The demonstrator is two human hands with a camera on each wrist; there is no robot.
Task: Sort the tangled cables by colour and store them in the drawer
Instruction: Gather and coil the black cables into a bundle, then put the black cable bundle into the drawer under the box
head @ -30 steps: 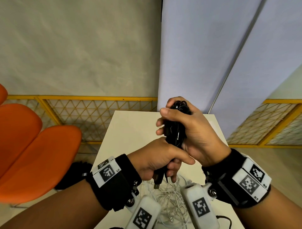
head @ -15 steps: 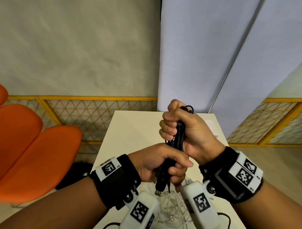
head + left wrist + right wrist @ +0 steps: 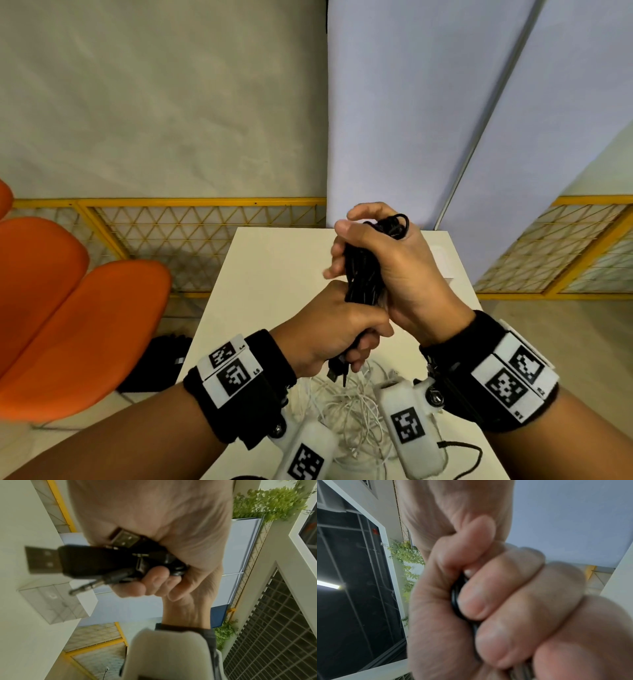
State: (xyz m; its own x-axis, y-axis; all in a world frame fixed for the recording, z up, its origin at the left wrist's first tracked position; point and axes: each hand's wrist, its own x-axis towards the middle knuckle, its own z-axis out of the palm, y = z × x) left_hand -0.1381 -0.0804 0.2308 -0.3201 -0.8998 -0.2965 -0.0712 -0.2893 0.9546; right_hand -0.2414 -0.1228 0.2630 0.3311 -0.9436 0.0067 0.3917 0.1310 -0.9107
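Both hands hold one bundle of black cables [image 3: 363, 274] upright above the white table [image 3: 267, 274]. My right hand [image 3: 387, 260] grips the upper part, with loops sticking out of the top of the fist. My left hand [image 3: 339, 329] grips the lower end, where the plugs [image 3: 337, 371] hang out below. In the left wrist view a USB plug [image 3: 42, 559] and a jack plug [image 3: 89, 586] poke out of the fist. In the right wrist view the fingers [image 3: 488, 597] curl tightly round black cable [image 3: 455, 599]. A tangle of white cables [image 3: 346, 407] lies on the table under the wrists.
A clear plastic drawer box [image 3: 54, 601] stands on the table, seen from the left wrist. An orange chair [image 3: 68, 325] stands at the left, a black bag [image 3: 161, 363] on the floor beside it. A yellow mesh fence [image 3: 191, 240] runs behind the table.
The right hand has shifted its grip on the top of the black bundle, and loops now stick out above the fist. The left hand keeps hold of the lower end.
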